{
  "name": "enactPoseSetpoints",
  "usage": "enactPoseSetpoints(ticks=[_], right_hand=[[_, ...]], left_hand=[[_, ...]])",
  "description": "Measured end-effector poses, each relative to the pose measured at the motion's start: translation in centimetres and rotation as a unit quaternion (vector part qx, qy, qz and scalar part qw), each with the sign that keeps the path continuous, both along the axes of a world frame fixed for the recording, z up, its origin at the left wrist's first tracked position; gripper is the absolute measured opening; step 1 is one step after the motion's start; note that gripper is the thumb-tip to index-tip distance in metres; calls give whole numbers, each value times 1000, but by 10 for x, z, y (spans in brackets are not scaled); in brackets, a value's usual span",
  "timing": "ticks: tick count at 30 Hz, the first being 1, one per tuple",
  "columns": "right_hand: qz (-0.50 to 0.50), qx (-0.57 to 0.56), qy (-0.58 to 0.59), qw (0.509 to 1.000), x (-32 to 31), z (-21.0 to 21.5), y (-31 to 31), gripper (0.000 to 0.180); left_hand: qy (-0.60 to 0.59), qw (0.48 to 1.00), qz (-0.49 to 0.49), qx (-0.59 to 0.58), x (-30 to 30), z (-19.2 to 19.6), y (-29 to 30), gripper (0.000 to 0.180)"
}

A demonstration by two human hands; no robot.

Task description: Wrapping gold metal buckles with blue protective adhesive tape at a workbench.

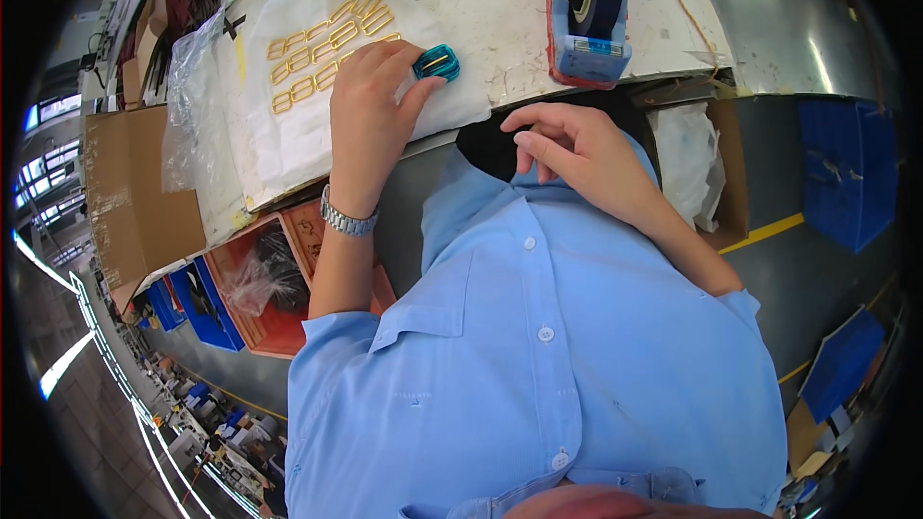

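A teal buckle stack point(448, 61) sits left of the tape dispenser point(593, 60) on the bench point(514, 10), apparently pinched by the left hand point(370, 101), with gold buckles point(300, 61) farther left. The right hand point(586, 152), before the dispenser, curls loosely, seemingly empty. Handling the stack seems in hand; moving it calls for a steady pinch.

Teal rect. loops point(440, 68), stacked — R of gold rect. rings point(324, 51).

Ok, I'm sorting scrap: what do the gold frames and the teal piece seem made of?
Gold frames: probably metal, polished or plated, given their bright yellow shine.
Teal piece: perhaps glossy plastic, given its saturated colour and highlights; uncertain.
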State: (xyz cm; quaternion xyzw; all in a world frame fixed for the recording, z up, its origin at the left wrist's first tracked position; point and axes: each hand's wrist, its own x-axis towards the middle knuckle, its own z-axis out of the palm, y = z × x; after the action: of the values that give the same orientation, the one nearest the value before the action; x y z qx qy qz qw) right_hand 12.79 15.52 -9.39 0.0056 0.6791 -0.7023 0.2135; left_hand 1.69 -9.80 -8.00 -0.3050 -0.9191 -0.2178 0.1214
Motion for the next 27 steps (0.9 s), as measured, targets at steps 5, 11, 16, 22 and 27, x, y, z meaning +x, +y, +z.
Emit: enactPoseSetpoints(ticks=[5, 11, 16, 22, 27], right_hand=[[-4, 28, 8, 1000, 10, 9, 5, 25], [-99, -12, 49, 994, 23, 41, 23, 20], [-257, 53, 178, 948, 15, 41, 49, 18], [-300, 130, 231, 916, -3, 28, 51, 20], [-304, 142, 227, 914, -14, 20, 46, 26]], left_hand=[[-14, 1000, 2, -1, -1, -3, 0, 32], [32, 997, 35, 58, -10, 7, -25, 22], [31, 999, 31, -25, -34, 11, -46, 12], [47, 985, -78, -144, -48, 2, -33, 9], [33, 984, -84, -156, -55, 5, -32, 12]])
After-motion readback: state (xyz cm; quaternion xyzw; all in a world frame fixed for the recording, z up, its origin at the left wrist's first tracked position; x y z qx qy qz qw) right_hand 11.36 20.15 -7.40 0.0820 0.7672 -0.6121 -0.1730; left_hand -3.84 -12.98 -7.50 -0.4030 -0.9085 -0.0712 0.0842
